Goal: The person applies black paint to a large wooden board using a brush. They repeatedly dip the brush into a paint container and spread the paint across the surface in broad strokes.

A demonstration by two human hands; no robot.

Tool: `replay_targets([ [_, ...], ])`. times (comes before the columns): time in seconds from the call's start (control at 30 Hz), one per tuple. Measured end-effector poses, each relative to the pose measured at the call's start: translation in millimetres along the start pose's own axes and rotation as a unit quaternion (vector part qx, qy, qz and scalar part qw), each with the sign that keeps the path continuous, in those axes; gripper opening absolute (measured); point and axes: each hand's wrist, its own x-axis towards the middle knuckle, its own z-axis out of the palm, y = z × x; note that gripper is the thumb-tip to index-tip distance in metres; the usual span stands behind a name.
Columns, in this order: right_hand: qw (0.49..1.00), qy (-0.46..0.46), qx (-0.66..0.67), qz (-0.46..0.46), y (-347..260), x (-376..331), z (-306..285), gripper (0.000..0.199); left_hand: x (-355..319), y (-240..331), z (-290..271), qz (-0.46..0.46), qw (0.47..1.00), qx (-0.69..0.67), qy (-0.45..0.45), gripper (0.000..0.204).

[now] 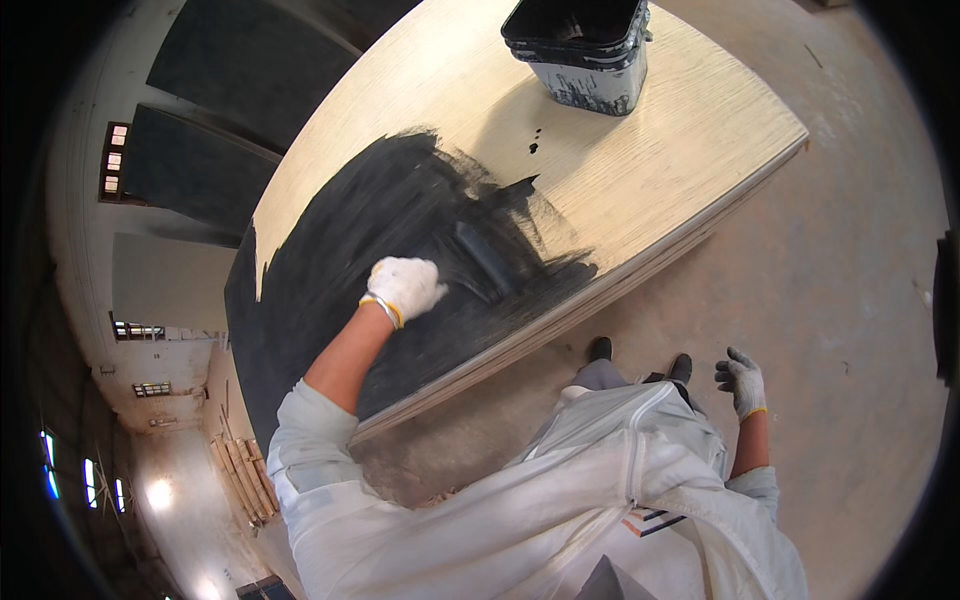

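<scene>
My left hand [405, 287], in a white work glove with a yellow cuff, is closed round the handle of a paint roller; the fist hides that handle. The roller's black sleeve [483, 260] lies on the wet black paint [350, 225] covering the left part of a pale wooden board [690, 115]. Out to the right, away from the board, hangs my right hand [742, 382]. Its glove is smudged dark at the fingers, which are loosely bent and apart, with nothing in them.
A paint-smeared white bucket with a black inside [590, 75] stands at the board's far side. Black drips [534, 146] spot the bare wood near it. The board's near edge shows stacked layers. Dark panels [190, 165] and wooden lengths [243, 480] are at the left.
</scene>
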Motion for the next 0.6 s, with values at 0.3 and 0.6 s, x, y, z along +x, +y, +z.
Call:
replay_targets([
  [0.3, 1.000, 0.018, 0.002, 0.004, -3, -14, -4, 0.054, -17, 7, 5, -0.027, 0.999, 0.013, -0.040, 0.048],
  [0.6, 1.000, -0.010, -0.030, -0.002, -19, -4, 3, 0.054, -5, 20, 3, 0.010, 0.999, -0.011, 0.030, 0.049],
])
